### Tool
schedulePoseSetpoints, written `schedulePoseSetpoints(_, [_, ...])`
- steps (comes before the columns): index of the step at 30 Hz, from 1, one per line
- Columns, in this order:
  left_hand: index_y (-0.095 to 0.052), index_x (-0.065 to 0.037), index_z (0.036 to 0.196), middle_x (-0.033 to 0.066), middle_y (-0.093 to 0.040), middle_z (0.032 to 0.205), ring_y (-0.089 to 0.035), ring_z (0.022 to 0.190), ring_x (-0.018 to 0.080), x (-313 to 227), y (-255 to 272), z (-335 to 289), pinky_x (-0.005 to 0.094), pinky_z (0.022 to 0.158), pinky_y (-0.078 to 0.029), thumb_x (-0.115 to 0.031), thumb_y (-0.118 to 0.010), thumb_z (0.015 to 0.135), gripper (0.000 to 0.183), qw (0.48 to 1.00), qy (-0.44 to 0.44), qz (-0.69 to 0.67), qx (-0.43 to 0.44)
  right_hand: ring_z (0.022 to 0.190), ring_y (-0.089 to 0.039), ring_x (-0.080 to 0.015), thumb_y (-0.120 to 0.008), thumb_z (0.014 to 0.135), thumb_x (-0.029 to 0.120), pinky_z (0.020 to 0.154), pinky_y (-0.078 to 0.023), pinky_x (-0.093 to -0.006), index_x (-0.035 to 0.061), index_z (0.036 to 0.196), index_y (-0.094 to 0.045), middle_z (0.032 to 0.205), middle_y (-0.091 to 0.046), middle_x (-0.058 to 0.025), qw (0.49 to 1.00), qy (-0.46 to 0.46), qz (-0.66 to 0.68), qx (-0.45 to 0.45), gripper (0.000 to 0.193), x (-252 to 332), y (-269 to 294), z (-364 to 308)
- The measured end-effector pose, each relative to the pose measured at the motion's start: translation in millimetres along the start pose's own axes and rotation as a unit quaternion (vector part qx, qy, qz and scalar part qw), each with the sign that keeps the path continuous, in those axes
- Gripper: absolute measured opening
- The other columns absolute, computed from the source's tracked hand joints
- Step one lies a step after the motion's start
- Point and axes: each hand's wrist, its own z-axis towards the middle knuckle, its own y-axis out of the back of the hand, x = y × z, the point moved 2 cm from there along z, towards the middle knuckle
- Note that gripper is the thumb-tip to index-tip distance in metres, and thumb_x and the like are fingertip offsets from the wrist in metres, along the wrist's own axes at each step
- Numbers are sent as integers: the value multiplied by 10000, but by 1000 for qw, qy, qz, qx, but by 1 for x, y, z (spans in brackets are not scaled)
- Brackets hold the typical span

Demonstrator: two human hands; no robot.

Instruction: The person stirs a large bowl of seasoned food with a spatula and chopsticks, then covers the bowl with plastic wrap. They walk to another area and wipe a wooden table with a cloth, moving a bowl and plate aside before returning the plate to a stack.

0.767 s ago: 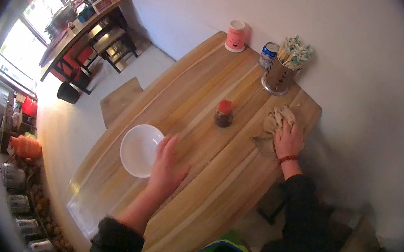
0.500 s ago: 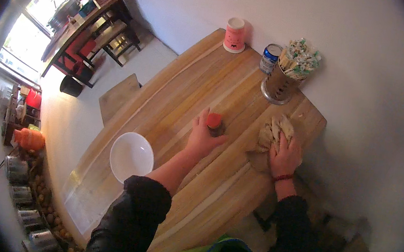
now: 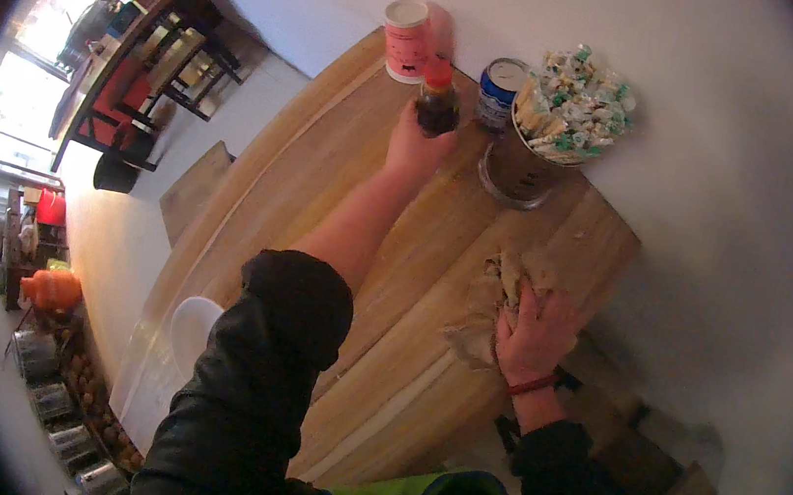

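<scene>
My left hand (image 3: pixel 419 148) is closed round a small bottle of dark liquid with a red cap (image 3: pixel 437 109). It is at the far part of the table, near a pink paper cup (image 3: pixel 404 46) and a blue can (image 3: pixel 499 92). On the right, my right hand (image 3: pixel 536 336) presses on a crumpled beige cloth (image 3: pixel 477 335) that lies on the wooden table; its fingers rest over the cloth's edge. A white bowl (image 3: pixel 192 329) stands at the left, partly hidden by my left sleeve.
A perforated metal holder (image 3: pixel 514 175) full of wrapped chopsticks (image 3: pixel 577 106) stands by the wall, at the back of the wooden table (image 3: pixel 326 175). A stool (image 3: pixel 193 191) is beyond the left edge. Farther off are another table, an orange gas cylinder (image 3: pixel 53 290) and several metal pots.
My left hand has taken hold of the bottle and carried it away from me toward the cup and can. My right hand and the cloth have shifted slightly nearer and left.
</scene>
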Motion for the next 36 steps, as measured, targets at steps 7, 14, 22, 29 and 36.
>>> schedulePoseSetpoints(7, [-410, -78, 1338, 123, -539, 1225, -533, 1110, 238, -48, 9, -24, 322, 877, -456, -179, -656, 797, 602, 983, 124, 17, 137, 1043, -477, -389, -719, 690, 233, 870, -385, -491, 125, 1235, -499, 1185, -455, -215, 1000, -13, -7, -6, 598, 0, -6, -2])
schedulePoseSetpoints(14, [-459, -126, 1312, 93, -389, 1391, -382, 1270, 224, -109, 207, -183, 379, 975, -383, -142, -564, 869, 456, 981, -102, 165, -11, 1046, -490, -377, -683, 743, 266, 861, -403, -488, 124, 1257, -493, 1213, -459, -195, 998, -50, -24, 3, 566, -3, -12, 7])
schedulePoseSetpoints(22, [-355, -49, 1372, 123, -470, 1248, -494, 1079, 200, 1, 345, -396, 327, 789, -458, -241, -559, 892, 556, 883, 250, 50, -393, 1068, -478, -357, -643, 778, 302, 895, -391, -465, 114, 1216, -531, 1157, -513, -186, 999, -20, 20, -17, 489, 100, -33, 40])
schedulePoseSetpoints(29, [-463, -48, 1213, 83, -594, 962, -566, 735, 195, 49, 329, -402, 322, 594, -447, -254, -509, 900, 378, 921, 302, -115, -216, 1082, -481, -400, -541, 845, 277, 912, -378, -514, 74, 1160, -532, 1179, -519, -218, 947, 299, 118, -19, 375, 236, -64, -35])
schedulePoseSetpoints(36, [-494, -23, 1154, 105, -614, 947, -602, 733, 200, 70, 321, -421, 295, 516, -456, -164, -488, 878, 310, 859, 297, -296, -293, 996, -551, -356, -550, 864, 326, 832, -441, -480, 40, 1027, -594, 1085, -578, -191, 998, -44, 40, -7, 332, 163, -88, 120])
